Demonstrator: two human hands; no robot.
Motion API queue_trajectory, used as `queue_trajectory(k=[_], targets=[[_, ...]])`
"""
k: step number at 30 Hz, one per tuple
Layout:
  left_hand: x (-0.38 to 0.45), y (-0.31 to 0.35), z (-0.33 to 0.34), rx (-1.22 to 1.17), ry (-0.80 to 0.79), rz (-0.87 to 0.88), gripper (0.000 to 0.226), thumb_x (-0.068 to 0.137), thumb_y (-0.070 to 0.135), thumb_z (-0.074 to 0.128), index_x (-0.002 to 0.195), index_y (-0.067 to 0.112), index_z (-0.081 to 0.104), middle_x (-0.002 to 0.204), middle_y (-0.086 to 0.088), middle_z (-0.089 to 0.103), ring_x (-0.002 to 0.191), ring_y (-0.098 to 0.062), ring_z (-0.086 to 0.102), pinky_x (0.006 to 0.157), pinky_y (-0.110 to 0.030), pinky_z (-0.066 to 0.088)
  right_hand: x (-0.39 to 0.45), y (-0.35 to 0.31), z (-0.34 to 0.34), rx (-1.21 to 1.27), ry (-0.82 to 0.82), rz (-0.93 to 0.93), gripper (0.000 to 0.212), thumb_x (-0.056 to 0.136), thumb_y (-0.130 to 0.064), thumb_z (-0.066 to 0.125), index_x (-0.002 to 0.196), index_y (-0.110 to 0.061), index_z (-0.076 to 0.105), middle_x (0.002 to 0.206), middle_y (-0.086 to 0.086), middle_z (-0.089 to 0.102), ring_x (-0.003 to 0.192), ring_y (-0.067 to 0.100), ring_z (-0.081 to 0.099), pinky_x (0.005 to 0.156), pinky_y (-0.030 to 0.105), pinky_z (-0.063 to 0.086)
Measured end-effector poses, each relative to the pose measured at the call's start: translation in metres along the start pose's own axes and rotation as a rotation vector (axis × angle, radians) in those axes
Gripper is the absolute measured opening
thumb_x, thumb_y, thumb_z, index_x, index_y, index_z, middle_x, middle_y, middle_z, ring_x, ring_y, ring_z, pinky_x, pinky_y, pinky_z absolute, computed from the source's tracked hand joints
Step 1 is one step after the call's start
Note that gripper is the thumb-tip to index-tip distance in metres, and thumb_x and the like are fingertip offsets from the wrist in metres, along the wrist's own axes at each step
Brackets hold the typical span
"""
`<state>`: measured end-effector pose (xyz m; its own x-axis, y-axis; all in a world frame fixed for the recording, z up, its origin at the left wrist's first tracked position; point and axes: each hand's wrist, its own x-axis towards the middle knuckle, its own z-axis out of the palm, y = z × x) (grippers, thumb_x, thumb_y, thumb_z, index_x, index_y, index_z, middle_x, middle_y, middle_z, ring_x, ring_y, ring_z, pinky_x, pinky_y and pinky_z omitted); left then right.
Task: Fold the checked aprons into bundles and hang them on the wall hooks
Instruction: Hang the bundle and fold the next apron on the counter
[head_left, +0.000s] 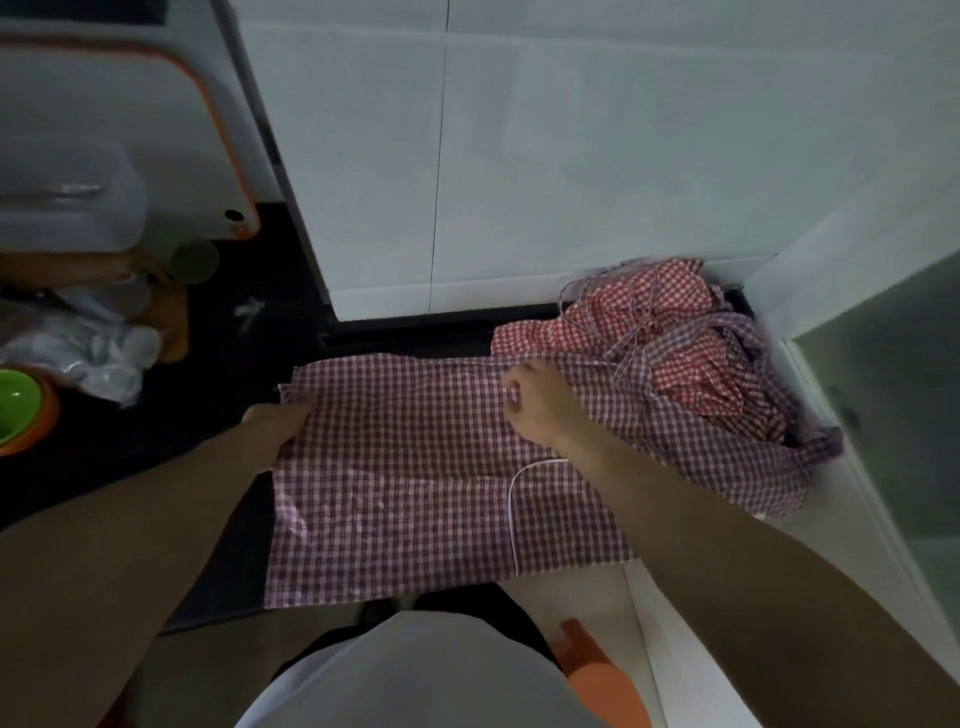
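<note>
A purple-and-white checked apron (405, 478) lies spread on the dark counter, its near edge hanging over the front. My left hand (278, 418) grips its left edge, with the fingers hidden under the cloth. My right hand (535, 402) pinches the apron's far edge near the top right, fingers curled. A heap of red-checked and purple-checked aprons (675, 338) with tangled ties lies bunched in the far right corner against the wall. No wall hooks are in view.
White tiled wall (571, 156) stands behind the counter. At the left are a green bowl in an orange one (18, 405), crumpled plastic bags (88, 343) and a white appliance with orange trim (130, 130). A white ledge (857, 493) runs along the right.
</note>
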<state>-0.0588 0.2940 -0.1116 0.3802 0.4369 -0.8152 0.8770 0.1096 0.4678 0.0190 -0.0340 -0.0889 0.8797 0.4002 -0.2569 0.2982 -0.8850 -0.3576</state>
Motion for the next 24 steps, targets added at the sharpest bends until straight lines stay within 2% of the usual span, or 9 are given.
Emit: queue_trajectory(k=[5, 9, 11, 13, 16, 18, 20, 22, 24], targets=[[0.0, 0.014, 0.002, 0.211, 0.001, 0.176, 0.036, 0.092, 0.027, 0.07, 0.114, -0.001, 0.065, 0.085, -0.008, 0.061, 0.078, -0.021, 0.06, 0.078, -0.033, 0.053, 0.052, -0.019, -0.005, 0.006, -0.031, -0.061, 0.039, 0.096, -0.028, 0.059, 0.133, -0.014, 0.053, 0.132, 0.007, 0.051, 0.123, 0.023, 0.048, 0.108, 0.038, 0.043], [-0.005, 0.024, -0.006, 0.221, -0.048, 0.234, 0.014, 0.086, -0.004, 0.067, 0.099, 0.001, 0.069, 0.089, -0.014, 0.065, 0.075, -0.024, 0.062, 0.071, -0.033, 0.052, 0.081, -0.03, -0.011, -0.137, -0.18, -0.011, 0.064, 0.099, -0.046, 0.049, 0.153, -0.016, 0.031, 0.15, 0.011, 0.041, 0.139, 0.031, 0.036, 0.116, 0.047, 0.027], [-0.003, 0.032, -0.01, 0.113, -0.159, 0.187, 0.014, 0.084, -0.003, 0.069, 0.096, 0.004, 0.069, 0.1, -0.017, 0.069, 0.083, -0.027, 0.066, 0.074, -0.035, 0.054, 0.089, -0.031, -0.009, -0.182, -0.333, 0.024, 0.067, 0.1, -0.052, 0.043, 0.154, -0.017, 0.027, 0.15, 0.011, 0.044, 0.139, 0.032, 0.04, 0.117, 0.052, 0.021], [0.001, 0.042, -0.01, -0.028, -0.182, 0.158, 0.015, 0.087, 0.018, 0.074, 0.096, 0.006, 0.07, 0.101, -0.015, 0.071, 0.089, -0.027, 0.068, 0.081, -0.037, 0.055, 0.094, -0.029, -0.005, -0.177, -0.439, 0.068, 0.061, 0.103, -0.051, 0.038, 0.151, -0.014, 0.034, 0.144, 0.01, 0.052, 0.135, 0.031, 0.045, 0.119, 0.056, 0.015], [0.012, 0.052, -0.01, -0.004, -0.021, 0.259, 0.027, 0.088, 0.033, 0.073, 0.098, 0.008, 0.071, 0.095, -0.009, 0.071, 0.085, -0.021, 0.068, 0.077, -0.031, 0.054, 0.093, -0.029, 0.001, -0.149, -0.453, 0.114, 0.047, 0.105, -0.047, 0.035, 0.129, -0.012, 0.056, 0.121, 0.008, 0.064, 0.117, 0.028, 0.057, 0.118, 0.055, 0.02], [0.018, 0.055, -0.011, 0.041, -0.012, 0.308, 0.03, 0.09, 0.028, 0.072, 0.109, 0.004, 0.07, 0.102, -0.01, 0.07, 0.084, -0.019, 0.066, 0.077, -0.029, 0.053, 0.093, -0.029, 0.002, -0.097, -0.387, 0.124, 0.036, 0.104, -0.042, 0.044, 0.114, -0.013, 0.063, 0.106, 0.005, 0.066, 0.103, 0.025, 0.062, 0.11, 0.05, 0.035], [0.024, 0.055, -0.015, 0.072, -0.004, 0.337, 0.033, 0.092, 0.017, 0.07, 0.121, 0.002, 0.066, 0.111, -0.013, 0.068, 0.087, -0.019, 0.064, 0.083, -0.031, 0.052, 0.092, -0.029, 0.0, 0.004, -0.298, 0.133, 0.022, 0.1, -0.033, 0.056, 0.104, -0.014, 0.065, 0.097, 0.003, 0.066, 0.09, 0.02, 0.064, 0.091, 0.038, 0.049], [0.03, 0.054, -0.02, 0.084, -0.009, 0.36, 0.032, 0.093, 0.01, 0.067, 0.124, 0.001, 0.064, 0.115, -0.016, 0.067, 0.092, -0.022, 0.064, 0.087, -0.033, 0.051, 0.09, -0.03, -0.004, 0.053, -0.251, 0.107, 0.013, 0.096, -0.024, 0.064, 0.102, -0.013, 0.066, 0.095, 0.001, 0.065, 0.087, 0.018, 0.063, 0.076, 0.029, 0.047], [0.032, 0.052, -0.023, 0.077, -0.039, 0.375, 0.024, 0.095, 0.005, 0.063, 0.118, 0.001, 0.066, 0.113, -0.018, 0.067, 0.093, -0.024, 0.064, 0.088, -0.035, 0.051, 0.087, -0.03, -0.009, 0.07, -0.24, 0.065, 0.01, 0.092, -0.018, 0.069, 0.101, -0.015, 0.066, 0.096, -0.002, 0.062, 0.09, 0.017, 0.062, 0.075, 0.026, 0.044]])
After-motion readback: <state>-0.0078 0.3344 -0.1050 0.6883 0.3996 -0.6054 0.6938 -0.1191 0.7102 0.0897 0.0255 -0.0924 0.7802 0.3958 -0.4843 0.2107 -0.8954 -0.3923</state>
